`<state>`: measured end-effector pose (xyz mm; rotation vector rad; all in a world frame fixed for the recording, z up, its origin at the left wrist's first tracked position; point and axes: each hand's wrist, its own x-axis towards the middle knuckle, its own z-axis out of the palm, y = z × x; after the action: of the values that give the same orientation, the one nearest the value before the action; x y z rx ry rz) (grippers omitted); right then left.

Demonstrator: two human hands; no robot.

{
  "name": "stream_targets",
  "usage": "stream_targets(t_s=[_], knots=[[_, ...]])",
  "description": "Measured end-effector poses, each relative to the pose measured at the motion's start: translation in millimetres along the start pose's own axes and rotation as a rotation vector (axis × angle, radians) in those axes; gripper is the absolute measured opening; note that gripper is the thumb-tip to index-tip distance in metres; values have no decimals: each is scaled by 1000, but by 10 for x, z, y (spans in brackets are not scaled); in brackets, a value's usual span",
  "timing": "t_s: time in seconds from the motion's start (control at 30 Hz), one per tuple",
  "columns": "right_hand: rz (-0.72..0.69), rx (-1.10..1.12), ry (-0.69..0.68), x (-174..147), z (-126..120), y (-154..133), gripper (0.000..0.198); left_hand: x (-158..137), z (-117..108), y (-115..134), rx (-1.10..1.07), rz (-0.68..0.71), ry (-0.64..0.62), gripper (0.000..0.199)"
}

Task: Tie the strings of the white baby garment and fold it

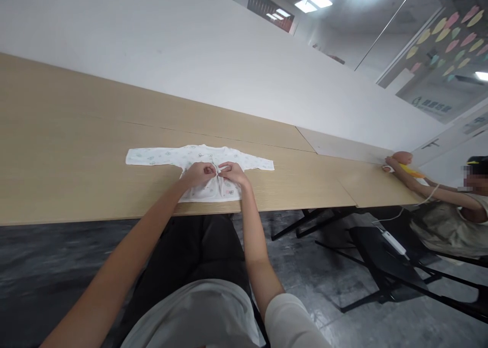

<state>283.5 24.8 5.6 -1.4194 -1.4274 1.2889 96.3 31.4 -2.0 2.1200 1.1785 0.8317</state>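
A small white baby shirt (202,155) with a faint print lies spread on the wooden table, its sleeves stretched out to either side. At the middle of its front, my left hand (199,174) pinches the fabric by the front opening. Right beside it, my right hand (232,173) also pinches the cloth there, the fingertips of both hands almost meeting. The fabric is gathered and slightly raised between them. Whatever small fastening may sit under the fingertips is hidden. A small printed mark shows near the lower hem on the right.
The long wooden table (76,185) runs along a white wall (171,58). At the far right, another person (450,200) handles a doll (402,157) in yellow clothing. A black folding chair (392,266) with a white power strip (395,243) on it stands to the right.
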Motion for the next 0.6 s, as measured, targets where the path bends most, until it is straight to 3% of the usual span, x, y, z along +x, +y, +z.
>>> stream_targets(t_s=[0.13, 0.6], knots=[[10, 93, -24, -46, 21, -43, 29, 6, 0, 5, -105, -12, 25, 32], [14, 213, -61, -66, 43, -58, 31, 15, -6, 0, -152, -109, 0, 37]])
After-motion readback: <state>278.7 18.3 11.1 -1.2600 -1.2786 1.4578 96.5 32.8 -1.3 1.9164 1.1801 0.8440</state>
